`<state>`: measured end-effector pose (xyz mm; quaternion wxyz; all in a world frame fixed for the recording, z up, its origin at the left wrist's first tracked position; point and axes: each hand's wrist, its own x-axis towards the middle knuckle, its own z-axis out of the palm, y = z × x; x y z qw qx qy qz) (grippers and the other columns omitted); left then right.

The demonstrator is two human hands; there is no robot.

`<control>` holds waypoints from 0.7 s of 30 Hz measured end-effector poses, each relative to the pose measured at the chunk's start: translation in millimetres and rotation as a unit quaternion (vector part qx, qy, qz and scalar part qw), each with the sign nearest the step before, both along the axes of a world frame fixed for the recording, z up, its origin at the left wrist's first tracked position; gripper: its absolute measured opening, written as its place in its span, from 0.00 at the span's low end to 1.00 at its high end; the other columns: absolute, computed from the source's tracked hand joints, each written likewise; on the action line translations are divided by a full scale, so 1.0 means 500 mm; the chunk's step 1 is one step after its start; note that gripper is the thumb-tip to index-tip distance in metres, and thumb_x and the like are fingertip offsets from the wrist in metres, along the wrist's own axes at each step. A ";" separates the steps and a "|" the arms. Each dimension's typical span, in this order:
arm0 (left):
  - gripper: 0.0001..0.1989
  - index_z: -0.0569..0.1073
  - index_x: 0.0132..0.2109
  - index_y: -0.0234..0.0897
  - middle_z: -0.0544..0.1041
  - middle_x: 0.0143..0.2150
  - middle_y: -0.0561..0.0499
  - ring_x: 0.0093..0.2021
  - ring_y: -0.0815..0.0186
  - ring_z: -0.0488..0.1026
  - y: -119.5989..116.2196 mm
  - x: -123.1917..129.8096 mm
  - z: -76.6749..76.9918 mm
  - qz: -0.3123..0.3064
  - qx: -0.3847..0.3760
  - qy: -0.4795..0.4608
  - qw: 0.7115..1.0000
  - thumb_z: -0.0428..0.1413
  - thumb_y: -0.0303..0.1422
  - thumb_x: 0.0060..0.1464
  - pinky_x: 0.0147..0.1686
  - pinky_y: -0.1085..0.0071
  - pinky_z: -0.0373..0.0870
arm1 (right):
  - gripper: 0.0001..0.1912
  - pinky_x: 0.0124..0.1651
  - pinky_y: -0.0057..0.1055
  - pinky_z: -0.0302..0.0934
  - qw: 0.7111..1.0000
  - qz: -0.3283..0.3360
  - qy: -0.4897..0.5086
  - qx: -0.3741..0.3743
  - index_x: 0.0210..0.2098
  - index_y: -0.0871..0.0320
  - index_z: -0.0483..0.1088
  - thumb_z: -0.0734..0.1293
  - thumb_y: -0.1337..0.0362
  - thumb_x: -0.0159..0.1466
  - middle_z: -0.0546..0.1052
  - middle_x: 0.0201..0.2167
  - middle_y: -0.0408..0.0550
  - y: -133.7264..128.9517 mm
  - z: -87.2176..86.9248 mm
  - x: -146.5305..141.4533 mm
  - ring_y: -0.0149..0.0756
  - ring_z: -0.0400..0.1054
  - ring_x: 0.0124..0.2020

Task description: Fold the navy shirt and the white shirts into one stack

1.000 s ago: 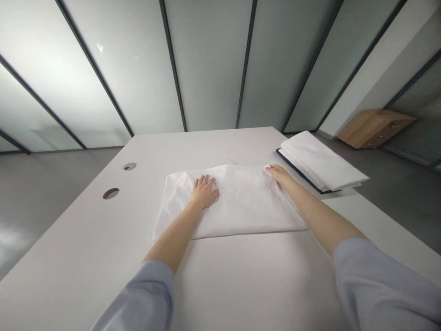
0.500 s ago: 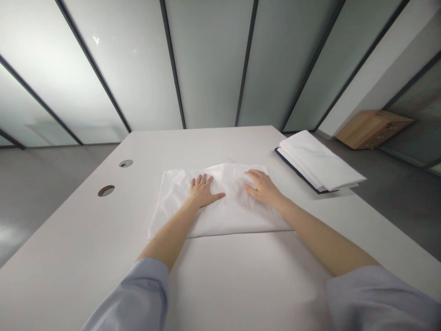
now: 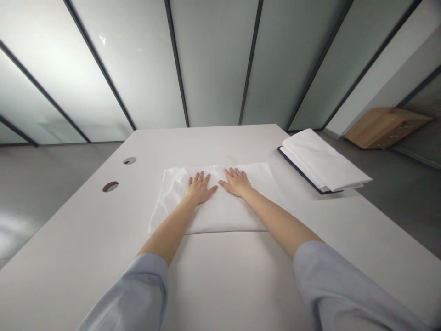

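A folded white cloth (image 3: 223, 216) lies flat on the white table (image 3: 227, 276), its long near edge running from left to right. My left hand (image 3: 200, 188) rests palm down on the left half of the cloth, fingers spread. Just to its right, my right hand (image 3: 237, 182) also lies flat on the cloth with its fingers apart. The two thumbs point toward each other with a small gap between them. Neither hand grips anything.
At the right edge of the table, a stack of folded white cloth (image 3: 324, 158) lies on a dark flat item (image 3: 299, 171). Two round holes (image 3: 110, 186) are in the tabletop at the left. A wooden cabinet (image 3: 382, 128) stands on the floor beyond, near frosted glass panels.
My right hand has moved left across the cloth, closer to my left hand, and now lies flat. The wrinkles on the cloth's right half look smoother. The view has shifted slightly.
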<state>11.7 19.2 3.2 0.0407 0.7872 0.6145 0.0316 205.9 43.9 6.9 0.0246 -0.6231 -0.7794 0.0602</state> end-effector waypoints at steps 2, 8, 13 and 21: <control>0.39 0.52 0.70 0.40 0.48 0.73 0.43 0.72 0.52 0.44 0.012 -0.023 0.003 0.047 -0.018 0.008 0.999 0.36 0.57 0.61 0.67 0.49 0.44 | 0.38 0.68 0.49 0.37 0.999 -0.036 -0.008 -0.014 0.69 0.55 0.52 0.46 0.41 0.68 0.51 0.70 0.55 0.011 -0.010 0.038 0.52 0.43 0.70; 0.41 0.50 0.71 0.39 0.43 0.74 0.42 0.72 0.48 0.40 0.047 -0.081 0.007 0.119 -0.045 0.014 0.992 0.34 0.58 0.59 0.66 0.43 0.42 | 0.34 0.67 0.49 0.40 0.994 -0.110 -0.026 -0.002 0.69 0.56 0.52 0.46 0.47 0.70 0.50 0.71 0.54 0.019 -0.019 0.166 0.50 0.42 0.70; 0.38 0.56 0.68 0.34 0.50 0.72 0.37 0.70 0.47 0.46 0.027 -0.066 0.033 0.113 -0.006 0.039 0.993 0.40 0.54 0.60 0.65 0.47 0.47 | 0.29 0.66 0.49 0.43 0.990 -0.113 -0.037 0.071 0.65 0.63 0.58 0.52 0.54 0.70 0.56 0.68 0.61 -0.004 -0.004 0.173 0.51 0.48 0.68; 0.32 0.67 0.59 0.36 0.67 0.62 0.36 0.61 0.46 0.63 -0.118 0.024 0.070 0.024 -0.065 0.031 0.997 0.41 0.55 0.59 0.53 0.49 0.65 | 0.26 0.60 0.50 0.52 0.998 0.057 0.005 0.004 0.58 0.54 0.67 0.50 0.50 0.70 0.67 0.61 0.57 -0.124 0.019 0.066 0.50 0.60 0.61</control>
